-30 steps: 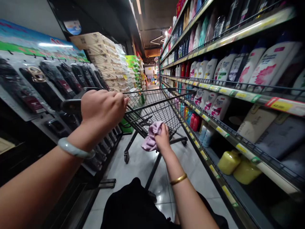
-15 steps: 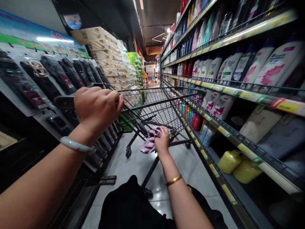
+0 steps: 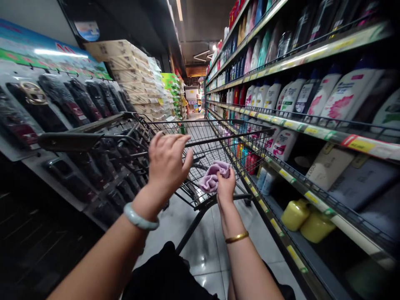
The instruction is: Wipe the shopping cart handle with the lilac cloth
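A black wire shopping cart (image 3: pixel 206 143) stands in front of me, its handle (image 3: pixel 70 141) off to the left. My left hand (image 3: pixel 168 160) is off the handle, over the cart's near side, fingers apart and nothing in them. Whether its fingertips touch the cart's wire I cannot tell. Crumpled in my right hand (image 3: pixel 226 183) is a light purple cloth (image 3: pixel 212 177), held close to the near end of the cart. My right fingers are wrapped round its right part.
Shelves of shampoo bottles (image 3: pixel 339 93) line the right side, with yellow containers (image 3: pixel 295 214) low down. On the left hang packaged belts (image 3: pixel 67 100), with stacked packs (image 3: pixel 131 77) behind. The tiled floor (image 3: pixel 209 250) runs along the aisle between them.
My left hand has let go of the handle and moved right, its fingers opening. The cart's handle end has swung left. My right hand has moved slightly up and right with the cloth.
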A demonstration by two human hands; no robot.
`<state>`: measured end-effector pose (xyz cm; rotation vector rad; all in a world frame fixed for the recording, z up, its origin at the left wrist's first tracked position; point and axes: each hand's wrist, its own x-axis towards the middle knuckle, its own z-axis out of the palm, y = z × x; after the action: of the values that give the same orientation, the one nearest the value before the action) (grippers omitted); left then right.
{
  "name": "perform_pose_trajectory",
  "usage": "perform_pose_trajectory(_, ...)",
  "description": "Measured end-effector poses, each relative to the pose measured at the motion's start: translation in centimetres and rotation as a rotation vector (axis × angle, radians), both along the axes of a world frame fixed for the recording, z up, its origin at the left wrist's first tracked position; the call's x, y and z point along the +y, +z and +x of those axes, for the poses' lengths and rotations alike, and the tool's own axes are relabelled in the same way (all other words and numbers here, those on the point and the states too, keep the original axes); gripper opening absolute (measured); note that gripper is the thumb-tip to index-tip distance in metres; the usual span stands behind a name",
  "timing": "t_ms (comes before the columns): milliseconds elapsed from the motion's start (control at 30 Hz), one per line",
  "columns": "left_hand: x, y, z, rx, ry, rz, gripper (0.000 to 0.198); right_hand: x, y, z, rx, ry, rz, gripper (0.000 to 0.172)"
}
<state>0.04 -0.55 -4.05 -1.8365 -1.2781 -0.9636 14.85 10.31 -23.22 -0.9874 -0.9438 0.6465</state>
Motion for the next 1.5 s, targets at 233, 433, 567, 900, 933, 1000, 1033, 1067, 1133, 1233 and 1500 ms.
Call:
perform_pose_trajectory(233,4.0,-5.3,0.2,-0.129,0.063,0.052,0.052,-0.4,1.3,0.0,-0.080,-0.173,-0.015,0.035)
perform_pose_trajectory(433,4.1,-5.4,-0.6,-0.171,0.036,0.060,0.046,-1.2,3.0,-0.9,-0.466,-0.170,0.174,0.045)
perform_pose_trajectory(567,3.6,-5.4,-1.6,-0.203,0.043,0.029,0.047,-1.4,1.2,-2.5,-0.593,-0.142,0.037,0.053)
perform_pose_trajectory(900,2.2,-6.2,-2.4,-0.311,-0.013,0.144,0.045,-1.9,2.7,-2.6,-0.263,-0.280,0.266,0.030)
perform_pose_trajectory(933,1.8,-6.6,-2.1,-0.350,-0.052,0.168,0.045,-2.2,3.2,-2.6,-0.249,-0.281,0.278,0.028)
perform_pose_trajectory(1000,0.6,-7.2,-1.4,-0.430,-0.103,0.197,0.044,-3.0,4.6,-2.2,-0.213,-0.294,0.310,0.028)
perform_pose_trajectory(1033,0.0,-7.5,-1.1,-0.458,-0.111,0.212,0.044,-3.3,5.3,-1.8,-0.196,-0.312,0.338,0.029)
perform_pose_trajectory(1067,-0.5,-7.8,-0.8,-0.467,-0.107,0.210,0.044,-3.5,6.1,-1.2,-0.183,-0.339,0.376,0.029)
perform_pose_trajectory(1133,-1.0,-8.3,-0.3,-0.448,-0.107,0.188,0.041,-3.7,7.1,0.1,-0.169,-0.405,0.451,0.027)
perform_pose_trajectory(1233,-0.6,-8.9,0.1,-0.417,-0.118,0.101,0.028,-3.0,6.4,0.8,-0.204,-0.477,0.417,0.017)
perform_pose_trajectory(1500,1.7,-9.3,0.8,-0.431,-0.036,0.070,0.028,-3.5,-1.1,-4.1,-0.607,-0.400,0.012,0.074)
